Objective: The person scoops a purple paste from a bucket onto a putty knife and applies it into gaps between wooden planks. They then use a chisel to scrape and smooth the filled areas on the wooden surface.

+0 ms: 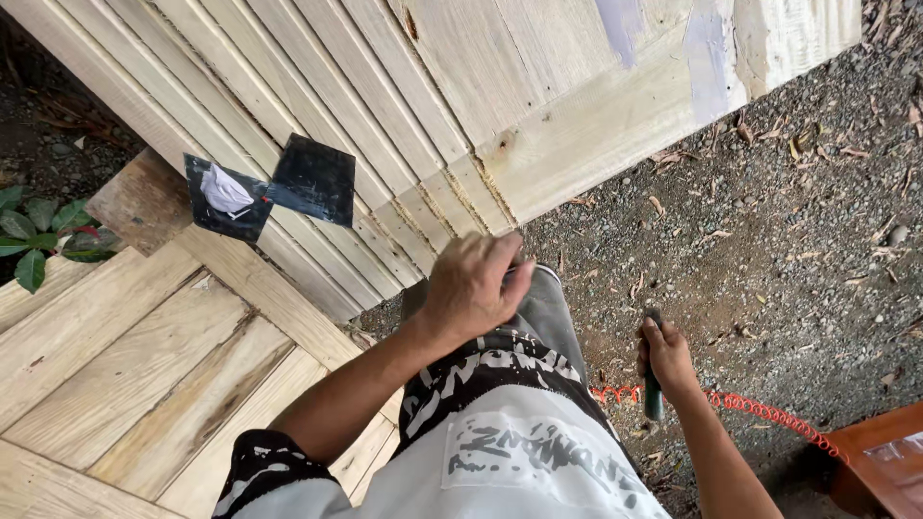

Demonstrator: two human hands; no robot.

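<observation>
On the pale, unfinished wooden door panel with grooved slats (317, 106), two black square sheets (274, 187) lie at its left, one bearing a white smear. Below the panel's lower corner, the left hand (473, 285) curls loosely against the edge; what it holds cannot be told. Right of the panel, over gravel ground (798, 250), the right hand (665, 358) grips a dark slim tool handle (653, 384) beside an orange coiled hose (769, 413).

A pale wooden door panel (144, 375) with ribbed slats lies flat over gravel ground (769, 250) (strewn with dry leaves). On the slats rest two black squares (312, 178), one bearing a white smear (226, 190); an orange coiled cord (769, 413) lies on the gravel.
</observation>
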